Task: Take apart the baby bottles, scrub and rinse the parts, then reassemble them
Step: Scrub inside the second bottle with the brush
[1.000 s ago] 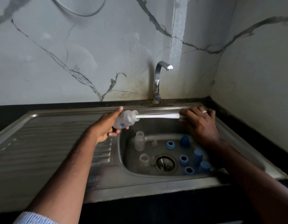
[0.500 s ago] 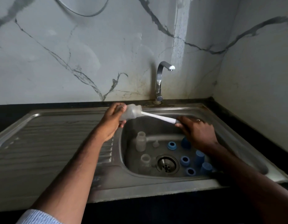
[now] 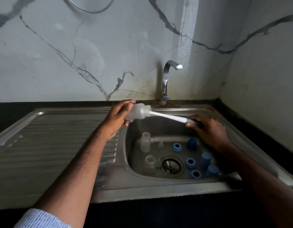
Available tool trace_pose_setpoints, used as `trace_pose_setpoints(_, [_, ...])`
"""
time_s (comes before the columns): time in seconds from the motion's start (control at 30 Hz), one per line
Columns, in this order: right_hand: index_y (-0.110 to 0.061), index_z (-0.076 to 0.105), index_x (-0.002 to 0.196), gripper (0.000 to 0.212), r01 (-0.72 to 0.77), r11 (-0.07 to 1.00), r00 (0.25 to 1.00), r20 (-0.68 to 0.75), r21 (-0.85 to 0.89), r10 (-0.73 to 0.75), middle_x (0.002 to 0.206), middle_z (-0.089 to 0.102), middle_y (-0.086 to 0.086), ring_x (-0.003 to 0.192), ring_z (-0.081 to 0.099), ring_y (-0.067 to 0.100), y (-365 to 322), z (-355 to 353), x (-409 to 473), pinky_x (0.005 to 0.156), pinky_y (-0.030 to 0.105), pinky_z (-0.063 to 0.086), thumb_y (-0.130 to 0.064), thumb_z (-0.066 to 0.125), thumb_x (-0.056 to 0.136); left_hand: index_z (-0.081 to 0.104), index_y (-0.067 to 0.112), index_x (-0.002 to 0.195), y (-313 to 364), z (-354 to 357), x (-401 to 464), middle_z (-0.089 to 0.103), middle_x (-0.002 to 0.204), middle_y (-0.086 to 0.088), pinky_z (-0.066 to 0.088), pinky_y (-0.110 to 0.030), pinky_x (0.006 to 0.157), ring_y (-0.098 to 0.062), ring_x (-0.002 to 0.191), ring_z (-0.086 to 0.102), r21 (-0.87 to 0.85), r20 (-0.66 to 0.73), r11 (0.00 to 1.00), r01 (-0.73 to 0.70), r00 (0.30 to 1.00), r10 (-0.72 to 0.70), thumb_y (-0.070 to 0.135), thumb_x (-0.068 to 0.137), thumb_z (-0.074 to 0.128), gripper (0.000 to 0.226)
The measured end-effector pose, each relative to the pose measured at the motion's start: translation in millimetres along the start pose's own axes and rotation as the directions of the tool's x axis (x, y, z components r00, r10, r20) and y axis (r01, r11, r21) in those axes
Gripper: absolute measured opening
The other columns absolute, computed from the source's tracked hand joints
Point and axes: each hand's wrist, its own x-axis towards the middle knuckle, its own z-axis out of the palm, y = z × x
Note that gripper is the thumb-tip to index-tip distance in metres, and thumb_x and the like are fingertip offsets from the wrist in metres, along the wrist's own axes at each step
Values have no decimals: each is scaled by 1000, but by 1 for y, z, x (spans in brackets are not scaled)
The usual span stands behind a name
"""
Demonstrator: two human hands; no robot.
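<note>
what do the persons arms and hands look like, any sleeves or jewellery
Both forearms are bare. The left arm has a pale blue ribbed knit sleeve pushed up toward the elbow, seen at the bottom edge of the view. No sleeve shows on the right arm within the frame. The left hand wears no glove, nor does the right hand. No ring or watch can be made out on either.

White marble-look wall panels with grey veining (image 3: 93, 55) meet at a corner behind a stainless steel sink with a ribbed drainboard (image 3: 52, 137). A curved chrome tap (image 3: 166, 79) rises at the back edge, dark staining spread on the wall around its base. A black bench (image 3: 251, 122) frames the sink. A pale vertical band of light (image 3: 187, 38) falls on the wall above the tap.
</note>
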Motion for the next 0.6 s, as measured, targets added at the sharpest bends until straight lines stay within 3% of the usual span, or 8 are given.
trace_pose_setpoints(0.07, [-33, 53, 139, 47, -54, 998, 997, 50, -30, 56, 127, 63, -1, 96, 51, 6, -4, 5, 1, 66, 17, 35, -54, 48, 98, 66, 24, 119, -3, -1, 3, 66, 113, 1, 51, -24, 58, -10, 84, 61, 108, -42, 986, -125, 991, 131, 30, 88, 68, 31])
trace_pose_setpoints(0.13, [-31, 52, 141, 49, -55, 993, 997, 54, -100, 61, 127, 64, 1, 92, 51, 7, -9, 6, 1, 64, 16, 35, -55, 46, 99, 66, 21, 124, -4, -7, 6, 65, 124, 4, 54, -31, 85, -12, 108, 63, 270, -31, 928, -256, 961, 274, 23, 81, 76, 45])
trace_pose_setpoints(0.17, [-32, 51, 141, 49, -34, 989, 998, 41, -142, 40, 128, 64, 2, 93, 54, 8, -11, 4, 2, 68, 19, 38, -55, 46, 99, 66, 19, 125, -4, -9, 7, 63, 129, 3, 52, -33, 95, -13, 118, 60, 314, -7, 899, -306, 946, 324, 17, 79, 79, 48])
trace_pose_setpoints(0.23, [-33, 49, 143, 48, 27, 977, 1000, 18, -213, -24, 135, 61, 1, 107, 59, 15, -13, -3, 2, 81, 26, 44, -53, 49, 99, 66, 20, 126, -3, -13, 7, 62, 131, 2, 50, -36, 99, -15, 122, 58, 324, 19, 888, -326, 941, 339, 9, 77, 81, 52])
trace_pose_setpoints(0.33, [-32, 54, 140, 45, 77, 988, 997, -13, -132, -79, 140, 58, -1, 126, 54, 20, -2, -14, 1, 98, 33, 42, -45, 58, 98, 64, 21, 128, 6, -14, 4, 68, 122, -8, 55, -29, 83, -15, 106, 64, 71, 36, 985, -159, 987, 157, 9, 74, 85, 60])
trace_pose_setpoints(0.4, [-32, 57, 135, 42, 97, 995, 994, -40, -15, -98, 135, 60, -2, 125, 55, 18, 7, -14, 1, 102, 37, 44, -43, 63, 94, 66, 22, 125, 13, -15, 1, 70, 114, -9, 53, -23, 65, -14, 94, 64, -137, 75, 990, -32, 996, 42, 26, 68, 89, 61])
trace_pose_setpoints(0.5, [-33, 58, 133, 39, 106, 990, 994, -18, 97, -105, 130, 61, -4, 117, 58, 15, 11, -5, 2, 96, 36, 49, -41, 63, 95, 72, 18, 105, 14, -13, 0, 70, 94, -6, 39, -21, 47, -15, 75, 62, -270, 96, 963, 22, 995, 5, 53, 63, 87, 57])
trace_pose_setpoints(0.6, [-29, 56, 133, 36, 71, 993, 997, 26, 96, -74, 119, 62, -6, 103, 60, 10, 1, 3, 1, 82, 27, 48, -42, 55, 100, 69, 25, 102, 13, -9, 0, 69, 85, -1, 32, -20, 41, -19, 62, 58, -231, 63, 973, 31, 998, -17, 50, 78, 77, 36])
